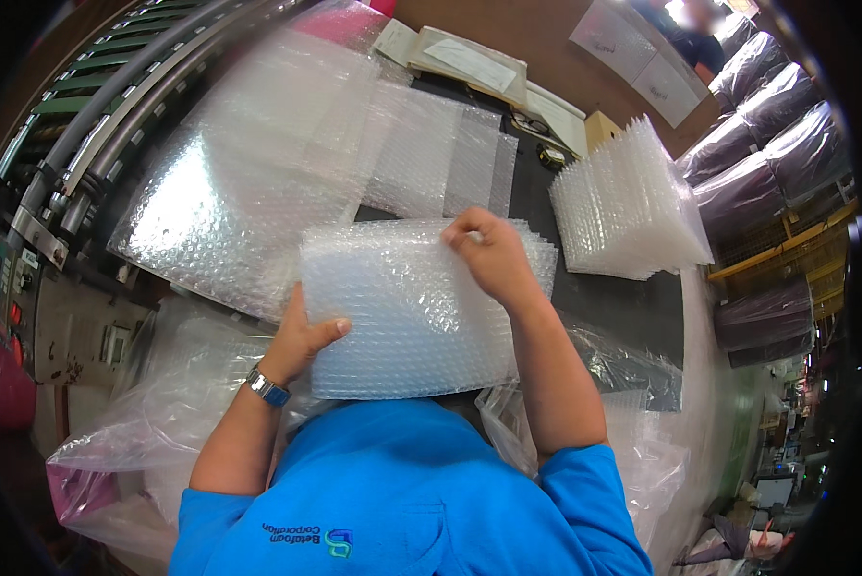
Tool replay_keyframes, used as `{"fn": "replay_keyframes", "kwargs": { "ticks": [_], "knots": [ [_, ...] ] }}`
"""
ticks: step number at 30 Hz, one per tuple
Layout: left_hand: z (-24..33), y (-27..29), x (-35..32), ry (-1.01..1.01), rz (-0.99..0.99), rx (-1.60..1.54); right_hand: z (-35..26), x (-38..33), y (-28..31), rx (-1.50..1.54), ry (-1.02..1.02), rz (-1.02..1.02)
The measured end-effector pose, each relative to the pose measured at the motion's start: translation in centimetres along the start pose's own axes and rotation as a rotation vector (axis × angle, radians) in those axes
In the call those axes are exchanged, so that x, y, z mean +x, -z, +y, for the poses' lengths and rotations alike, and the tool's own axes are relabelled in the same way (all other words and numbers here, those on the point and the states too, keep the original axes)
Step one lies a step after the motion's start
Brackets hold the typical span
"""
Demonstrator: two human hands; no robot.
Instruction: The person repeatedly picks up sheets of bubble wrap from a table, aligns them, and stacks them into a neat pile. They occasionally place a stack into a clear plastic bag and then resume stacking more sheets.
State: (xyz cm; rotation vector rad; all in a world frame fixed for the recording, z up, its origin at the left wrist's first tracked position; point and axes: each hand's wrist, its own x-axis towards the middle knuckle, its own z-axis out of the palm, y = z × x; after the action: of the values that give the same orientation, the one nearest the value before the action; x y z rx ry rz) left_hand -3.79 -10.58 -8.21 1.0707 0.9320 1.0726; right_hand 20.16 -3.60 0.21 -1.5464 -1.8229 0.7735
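Note:
A stack of clear bubble wrap sheets (402, 317) is held in front of my body, its layered edges showing along the top and right. At its left side my left hand (301, 341) grips it, thumb on the front face and fingers hidden behind. My right hand (493, 254) is closed in a pinch at the upper edge, fingertips against the topmost layers. How many layers it pinches I cannot make out. Beyond the stack lie flat bubble wrap pieces (436, 154), and a large bubble wrap sheet (229, 182) spreads to the left.
Another bubble wrap stack (623, 206) stands at the right on the dark table (623, 312). Near it sit a tape measure (550, 156), glasses (530, 123) and papers (469, 65). Machine rollers (95, 134) run along the left. Loose clear plastic (152, 422) hangs by my left arm. A person (695, 43) is at the far right.

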Motion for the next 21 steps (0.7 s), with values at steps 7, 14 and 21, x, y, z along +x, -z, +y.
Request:
{"fn": "replay_keyframes", "kwargs": {
  "ticks": [7,14,21],
  "knots": [
    [-0.7,0.4,-0.1,0.0,0.008,0.029,0.5,-0.2,2.5,0.021,0.092,0.219],
    [-0.4,-0.1,-0.2,-0.077,0.015,0.065,0.5,-3.0,1.0,0.26,0.182,0.476],
    [2.8,-1.9,-0.7,-0.747,0.403,0.515,2.1,-5.1,5.7,0.719,0.495,0.728]
  ]
}}
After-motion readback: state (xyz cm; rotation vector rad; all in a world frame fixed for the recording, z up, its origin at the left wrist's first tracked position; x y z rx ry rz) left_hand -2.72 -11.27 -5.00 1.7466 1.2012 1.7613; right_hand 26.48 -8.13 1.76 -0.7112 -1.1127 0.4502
